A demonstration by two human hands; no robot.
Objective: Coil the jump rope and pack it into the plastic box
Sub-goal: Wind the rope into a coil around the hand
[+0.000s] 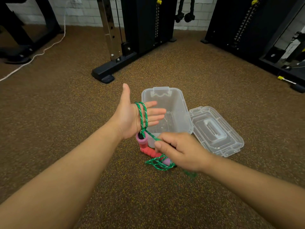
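Left hand [132, 116] flat, fingers apart, green rope [143, 115] looped twice across palm, strands running 12-to-6. Right hand [178, 150] pinches rope. Pink handle [142, 139] hangs at 6 of palm. Plastic box [179, 103] open.

The open top of the plastic box [166, 111] at centre frame is partly covered by the flat left hand [132, 116] and its green rope [142, 114] loops; the box's right half is left clear. Its lid [216, 129] is laid touching on the right. The near wall is blocked by the right hand [178, 149] and red handle [148, 150]. Bare floor [57, 113] is seen at left, bounded by the machine base [105, 71] above.
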